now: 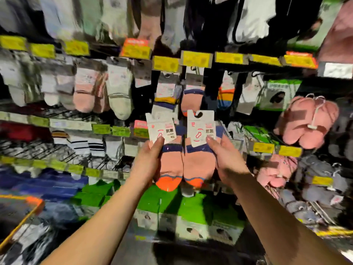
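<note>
Wire rack (47, 150) behind; green packs (172, 205) below held socks (171, 165).

You hold two matching sock packs upright and side by side, toes down: the left sock pack (171, 165) in your left hand (150, 161), the right sock pack (198, 163) in your right hand (228, 163). Each is salmon pink with a navy band and an orange toe. The left card (159, 129) on top tilts slightly, while the right card (200, 127) stands straight.
</note>
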Demonstrator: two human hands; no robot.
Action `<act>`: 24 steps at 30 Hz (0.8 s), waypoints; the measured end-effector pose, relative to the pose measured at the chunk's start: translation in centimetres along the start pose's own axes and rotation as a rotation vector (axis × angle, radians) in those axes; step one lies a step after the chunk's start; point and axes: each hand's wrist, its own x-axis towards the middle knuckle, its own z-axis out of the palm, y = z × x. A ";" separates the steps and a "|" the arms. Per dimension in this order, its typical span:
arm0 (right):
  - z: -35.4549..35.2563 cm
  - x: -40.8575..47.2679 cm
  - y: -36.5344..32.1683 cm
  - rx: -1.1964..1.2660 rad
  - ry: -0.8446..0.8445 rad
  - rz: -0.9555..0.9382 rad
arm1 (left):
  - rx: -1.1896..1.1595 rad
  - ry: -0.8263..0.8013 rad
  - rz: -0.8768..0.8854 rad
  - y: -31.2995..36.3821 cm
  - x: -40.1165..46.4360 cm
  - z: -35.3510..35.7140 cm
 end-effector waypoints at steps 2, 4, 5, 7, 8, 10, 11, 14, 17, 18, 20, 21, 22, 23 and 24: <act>0.6 1.5 -0.6 0.005 -0.010 -0.005 | -0.009 0.042 0.000 0.3 1.2 -1.4; 0.8 3.3 -1.0 0.021 -0.002 -0.008 | -0.094 0.069 0.022 0.5 2.2 -2.1; 1.0 4.3 -1.3 0.030 0.003 -0.008 | -0.185 0.044 0.023 0.7 2.6 -2.2; 1.2 6.3 -1.9 0.003 0.033 -0.006 | -0.283 0.014 -0.008 0.9 3.5 -2.3; 1.3 7.4 -2.1 -0.021 0.050 -0.005 | -0.302 0.003 -0.005 0.9 4.1 -2.3; 1.4 9.6 -2.4 -0.052 0.069 -0.016 | -0.316 -0.034 0.009 1.2 5.0 -2.1; 1.4 10.7 -2.5 -0.060 0.078 -0.010 | -0.312 -0.037 0.018 1.6 5.4 -1.9; 1.4 13.8 -2.8 -0.099 0.104 -0.003 | -0.288 -0.013 0.037 2.5 6.6 -1.4; 1.5 16.5 -3.1 -0.134 0.112 -0.021 | -0.299 0.013 0.034 4.2 7.0 -1.0; 1.5 17.2 -3.3 -0.135 0.110 -0.031 | -0.289 0.020 0.038 4.5 7.3 -0.9; 1.6 18.5 -3.6 -0.145 0.104 -0.072 | -0.274 0.036 0.052 5.0 7.9 -0.7; 1.6 19.1 -3.7 -0.138 0.101 -0.093 | -0.273 0.042 0.059 5.2 8.1 -0.6; 1.7 19.6 -3.9 -0.122 0.095 -0.110 | -0.269 0.058 0.072 5.3 8.5 -0.5; 1.6 20.2 -3.9 -0.105 0.086 -0.127 | -0.266 0.068 0.080 5.3 8.8 -0.4; 1.6 20.7 -3.8 -0.097 0.079 -0.137 | -0.267 0.069 0.085 5.4 9.0 -0.3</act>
